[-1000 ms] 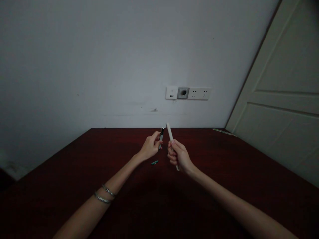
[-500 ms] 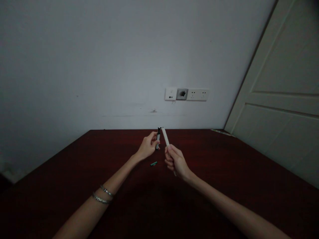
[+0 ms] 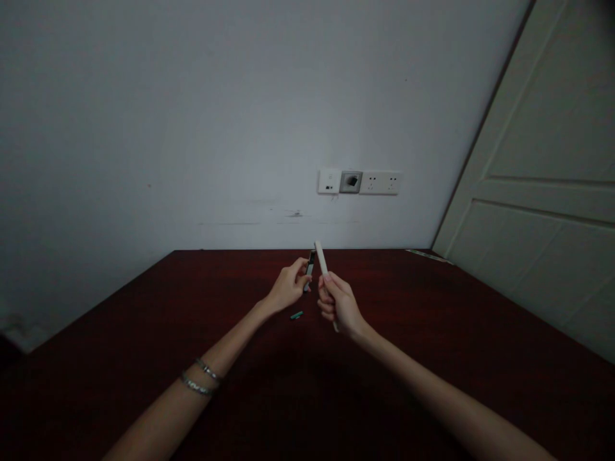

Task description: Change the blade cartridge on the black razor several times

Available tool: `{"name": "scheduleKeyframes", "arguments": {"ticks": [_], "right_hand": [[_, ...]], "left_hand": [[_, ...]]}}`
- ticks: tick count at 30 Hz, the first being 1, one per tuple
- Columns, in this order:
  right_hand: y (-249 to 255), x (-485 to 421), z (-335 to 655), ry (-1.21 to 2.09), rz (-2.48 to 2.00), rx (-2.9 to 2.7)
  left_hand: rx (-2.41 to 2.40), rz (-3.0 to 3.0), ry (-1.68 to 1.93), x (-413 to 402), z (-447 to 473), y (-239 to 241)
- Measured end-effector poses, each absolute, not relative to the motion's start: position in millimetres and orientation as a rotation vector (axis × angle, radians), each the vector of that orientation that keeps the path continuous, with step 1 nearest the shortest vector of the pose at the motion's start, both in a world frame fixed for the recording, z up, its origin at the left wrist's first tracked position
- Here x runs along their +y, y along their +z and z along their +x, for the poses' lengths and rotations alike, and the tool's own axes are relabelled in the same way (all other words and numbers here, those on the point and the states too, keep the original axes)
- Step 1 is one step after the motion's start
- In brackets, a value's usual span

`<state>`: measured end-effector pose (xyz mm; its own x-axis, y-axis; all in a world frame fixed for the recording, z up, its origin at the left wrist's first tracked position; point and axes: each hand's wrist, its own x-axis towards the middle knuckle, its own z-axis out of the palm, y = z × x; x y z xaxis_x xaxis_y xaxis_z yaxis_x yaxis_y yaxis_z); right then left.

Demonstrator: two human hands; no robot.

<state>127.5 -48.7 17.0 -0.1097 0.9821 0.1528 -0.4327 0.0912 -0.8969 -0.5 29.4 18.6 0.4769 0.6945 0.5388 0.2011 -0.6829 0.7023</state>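
Observation:
Pinched in my left hand (image 3: 288,286) is a slim, dark-topped object (image 3: 310,261) with a pale lower part, held upright and tilted slightly right; its exact kind is too small to make out. My right hand (image 3: 340,306) is wrapped round a long white stick (image 3: 321,258), which leans left at the top and shows a little below the fist. The stick's upper end is close beside the top of the dark object; whether they touch, I cannot tell. Below and between the hands, a small green piece (image 3: 296,315) lies on the dark red table (image 3: 230,269).
Behind the table rises a pale wall (image 3: 240,128) with a row of sockets and plates (image 3: 379,183). To the right stands a panelled white door (image 3: 538,160). A thin pale strip (image 3: 429,256) lies at the table's back right edge.
The object in my left hand has shifted slightly right and tilted more. My right hand's stick has moved up a little. The green piece has not moved.

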Motion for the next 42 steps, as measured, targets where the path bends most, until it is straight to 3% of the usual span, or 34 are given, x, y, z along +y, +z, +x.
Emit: {"name": "scheduleKeyframes", "arguments": {"ticks": [20,42], "right_hand": [[-2,-36,140,1.287,-0.785,-1.084],[-12,-30,145,1.255,-0.79,-1.093]], "left_hand": [[1.137,2.296,1.188,32,0,16],[0.979,2.09,1.148,33,6,12]]}}
